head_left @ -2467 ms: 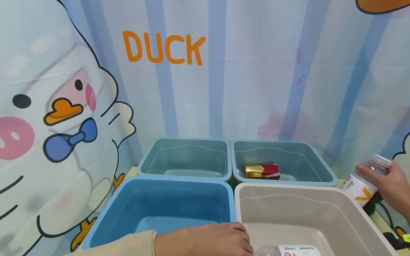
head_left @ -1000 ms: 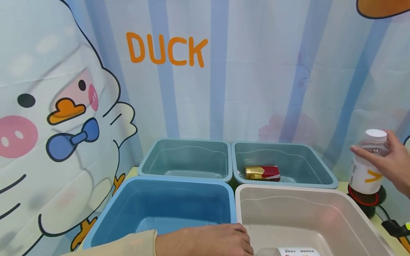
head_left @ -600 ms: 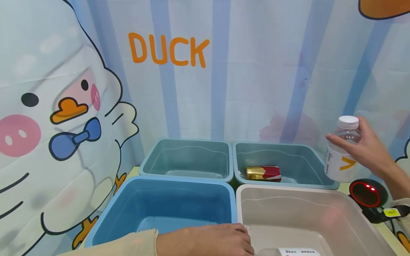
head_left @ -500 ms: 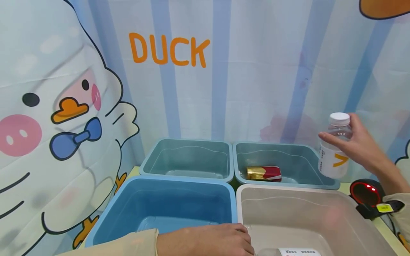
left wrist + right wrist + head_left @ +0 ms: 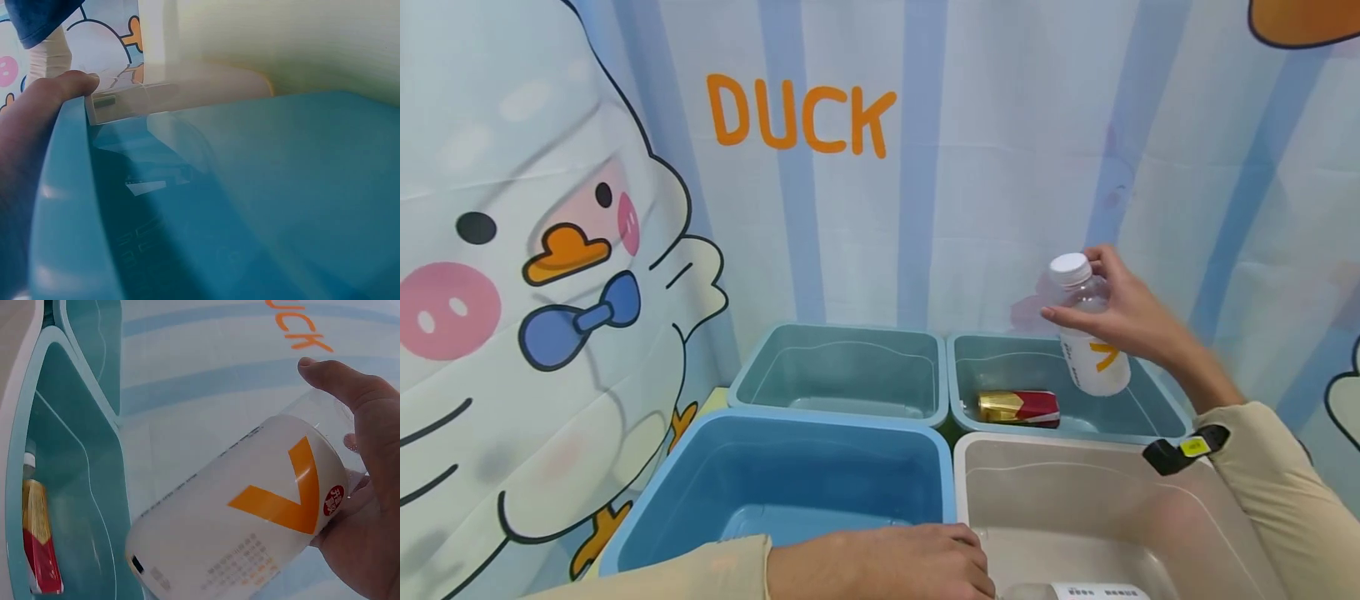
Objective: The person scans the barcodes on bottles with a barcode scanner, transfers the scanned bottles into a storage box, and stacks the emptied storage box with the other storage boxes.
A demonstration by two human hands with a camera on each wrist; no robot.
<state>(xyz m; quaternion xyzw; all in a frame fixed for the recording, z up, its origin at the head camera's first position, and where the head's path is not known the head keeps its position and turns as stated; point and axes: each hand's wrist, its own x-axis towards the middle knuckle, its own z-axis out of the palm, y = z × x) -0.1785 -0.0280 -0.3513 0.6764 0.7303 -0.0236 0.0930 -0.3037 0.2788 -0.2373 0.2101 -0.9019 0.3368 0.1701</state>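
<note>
Pale blue striped backdrop [image 5: 1000,125] fills the space behind a yellowish surface [image 5: 718,398], with a big cartoon duck [image 5: 572,475] at left. Four bins stand two by two: far left [image 5: 842,379], far right [image 5: 1000,360], near left [image 5: 820,458] and near right [image 5: 1075,475].

A person's right hand [image 5: 1135,312] holds a clear bottle [image 5: 1097,379], thumb and fingers gripping it below its white cap [image 5: 1070,268]. The bottle hangs tilted at the far right bin; whether its base dips below the rim is unclear. A gold and red can [image 5: 1018,408] lies in that bin. The left hand [image 5: 887,562] rests where the near bins meet; whether its fingers grip the rim cannot be told. A second bottle [image 5: 1093,591] lies in the near right bin, partly out of view.

With the grip so high, the bottle could swing and clip a rim, or slip on its smooth plastic; let go too high, it might knock the can.

Orange letters on the backdrop read "DUCK". The held bottle shows a large orange V shape [image 5: 275,506] and a round red sticker [image 5: 334,500] with Chinese characters; its smaller print is too blurred to read. The second bottle's small print is illegible too.
</note>
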